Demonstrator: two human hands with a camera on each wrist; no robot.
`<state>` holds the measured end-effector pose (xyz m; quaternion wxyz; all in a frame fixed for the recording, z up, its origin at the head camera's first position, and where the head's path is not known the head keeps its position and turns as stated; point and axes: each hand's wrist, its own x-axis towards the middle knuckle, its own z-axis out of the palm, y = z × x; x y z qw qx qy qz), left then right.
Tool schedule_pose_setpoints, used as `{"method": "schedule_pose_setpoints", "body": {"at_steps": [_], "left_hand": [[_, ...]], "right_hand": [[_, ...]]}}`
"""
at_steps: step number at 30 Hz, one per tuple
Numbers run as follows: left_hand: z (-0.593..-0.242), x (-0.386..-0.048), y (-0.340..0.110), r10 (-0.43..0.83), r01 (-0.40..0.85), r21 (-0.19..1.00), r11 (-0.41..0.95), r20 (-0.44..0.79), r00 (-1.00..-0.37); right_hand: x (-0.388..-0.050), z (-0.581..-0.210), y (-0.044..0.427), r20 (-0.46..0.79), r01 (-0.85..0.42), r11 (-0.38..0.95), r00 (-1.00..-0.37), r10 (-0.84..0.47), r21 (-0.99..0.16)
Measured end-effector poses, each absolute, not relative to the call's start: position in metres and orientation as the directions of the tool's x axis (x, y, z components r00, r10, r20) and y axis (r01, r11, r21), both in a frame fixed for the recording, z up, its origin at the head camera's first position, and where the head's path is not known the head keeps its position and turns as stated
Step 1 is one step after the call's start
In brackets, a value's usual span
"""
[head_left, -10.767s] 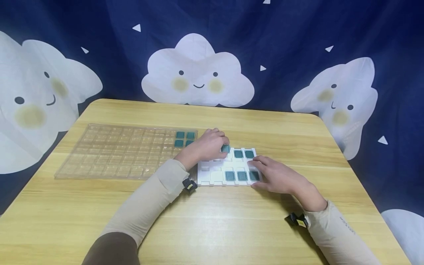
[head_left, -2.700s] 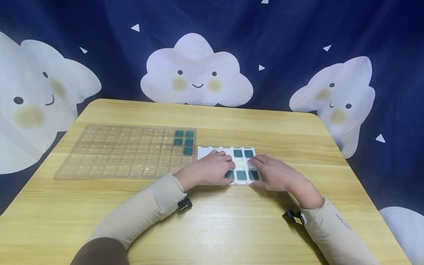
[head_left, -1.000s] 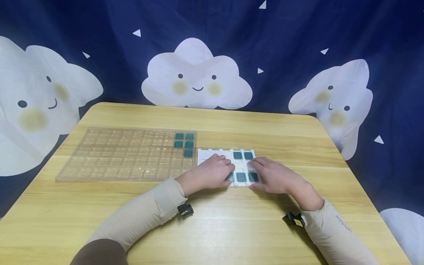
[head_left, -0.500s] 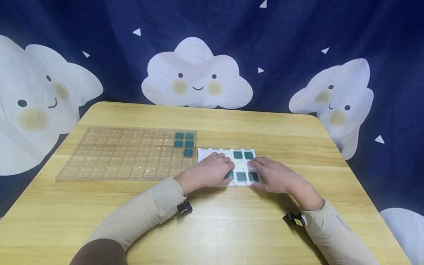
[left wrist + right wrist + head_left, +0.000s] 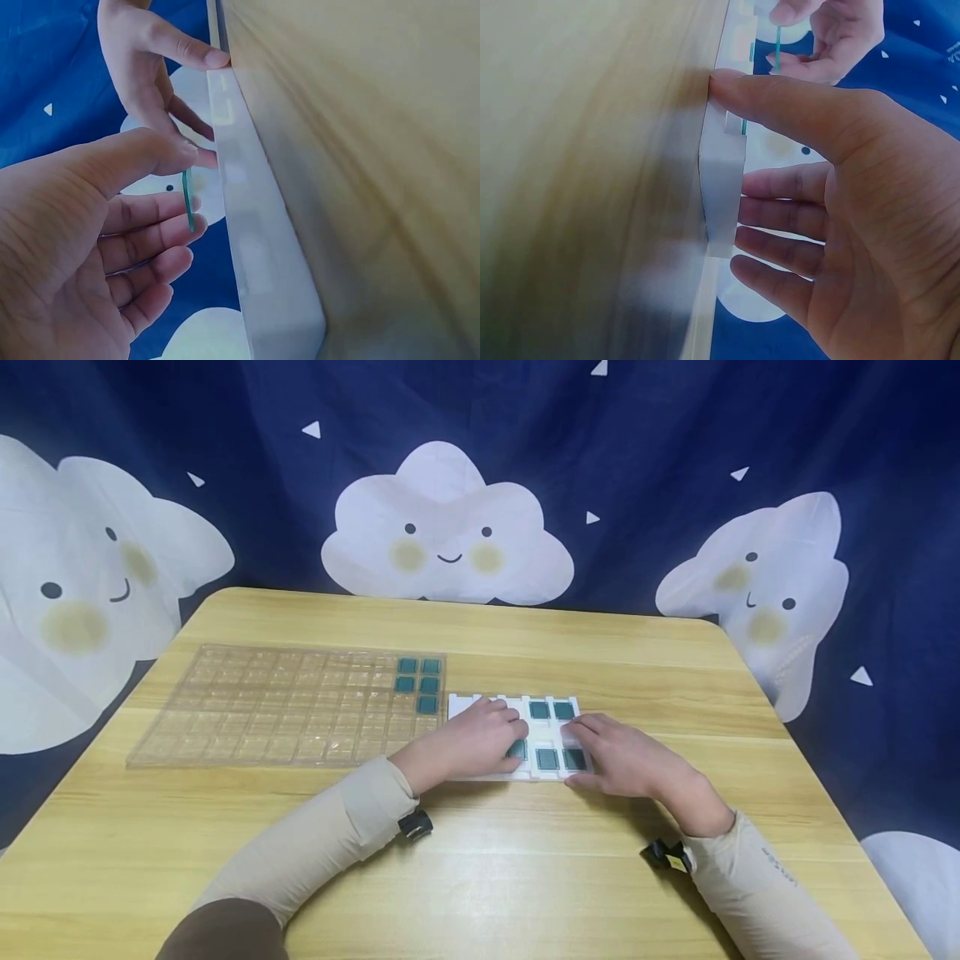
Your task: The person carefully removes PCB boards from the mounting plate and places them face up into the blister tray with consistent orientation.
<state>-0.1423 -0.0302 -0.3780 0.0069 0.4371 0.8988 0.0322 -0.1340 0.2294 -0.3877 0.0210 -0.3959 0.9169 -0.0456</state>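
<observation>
Dark blue cloth printed with smiling white clouds hangs behind a pale wooden table, where a clear tray sits beside a white tray. One thin green chip is pinched between the thumb and fingertips of the person's left hand, just above the white tray and apart from it, roughly level with its top. At the tray's right end, the right hand rests with its thumb against the near side and its fingers extended loosely over the top, not clenched. Other green squares lie in both trays. Judging by its thinness, the chip should be very light and stiff, likely brittle at the corners, with smooth edges that could slip from dry fingers. Opposite edges seem the best place to take hold, with a light, even pinch; the fine pattern on its face is probably better left untouched. The white tray looks rigid yet light enough to slide if nudged, so its outer sides suit a steadying hand, while the clear tray, apparently thin plastic, would probably flex and need support on two sides.
</observation>
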Motion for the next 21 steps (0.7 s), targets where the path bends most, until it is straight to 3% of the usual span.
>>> {"method": "schedule_pose_setpoints", "body": {"at_steps": [21], "left_hand": [[-0.3686, -0.1481, -0.0399, 0.769, 0.769, 0.067, 0.636, 0.031, -0.638]], "right_hand": [[-0.1340, -0.3890, 0.2299, 0.018, -0.733, 0.670, -0.676, -0.737, -0.113]]}}
